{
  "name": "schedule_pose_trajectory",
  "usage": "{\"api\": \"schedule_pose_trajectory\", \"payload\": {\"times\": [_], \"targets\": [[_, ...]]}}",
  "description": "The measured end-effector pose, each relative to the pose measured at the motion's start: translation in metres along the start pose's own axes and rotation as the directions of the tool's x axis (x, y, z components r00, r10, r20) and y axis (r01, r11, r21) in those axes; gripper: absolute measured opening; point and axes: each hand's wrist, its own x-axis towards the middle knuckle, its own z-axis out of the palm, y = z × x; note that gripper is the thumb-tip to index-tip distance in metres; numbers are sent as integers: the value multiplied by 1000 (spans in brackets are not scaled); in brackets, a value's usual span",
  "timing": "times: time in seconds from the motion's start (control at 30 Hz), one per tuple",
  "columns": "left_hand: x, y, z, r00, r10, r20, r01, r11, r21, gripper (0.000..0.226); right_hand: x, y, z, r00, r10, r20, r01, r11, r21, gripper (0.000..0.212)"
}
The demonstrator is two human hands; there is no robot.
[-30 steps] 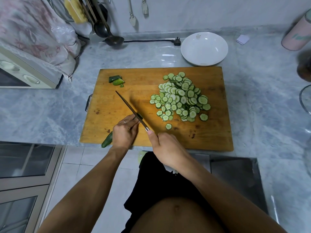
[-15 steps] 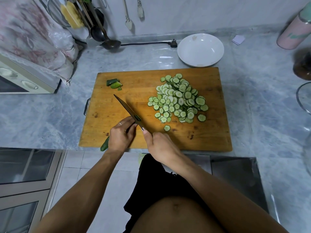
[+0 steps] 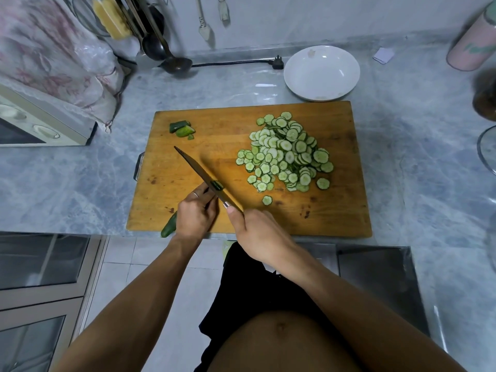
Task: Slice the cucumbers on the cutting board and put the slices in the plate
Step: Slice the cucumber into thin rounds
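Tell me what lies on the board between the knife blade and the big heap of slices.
Bare wood: the head view shows nothing between the knife and the heap of slices on the cutting board. One stray slice lies nearer the person.

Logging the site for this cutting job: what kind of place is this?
Most likely a home kitchen: a marble-look counter holds a wooden cutting board and a white plate, ladles hang by the wall, and a small oven stands at the left.

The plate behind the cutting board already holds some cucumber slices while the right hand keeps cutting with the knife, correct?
Not quite. The head view shows the plate holds no slices; they lie piled on the cutting board. The right hand does hold the knife.
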Motion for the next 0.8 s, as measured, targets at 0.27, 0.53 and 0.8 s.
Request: {"api": "schedule_pose_trajectory", "payload": {"times": [0.27,0.53,0.8], "targets": [[0,4,2,1000,-9,-1,8,999,-45,22,11,0,1,997,67,35,-69,997,33,61],[-2,4,0,999,-42,5,42,999,31,28,19,3,7,998,58,-20,-57,998,22,63],[-3,6,-2,995,-101,15,101,995,10,25,3,4,-2,1000,-3,-13,3,1000,-2,63]]}}
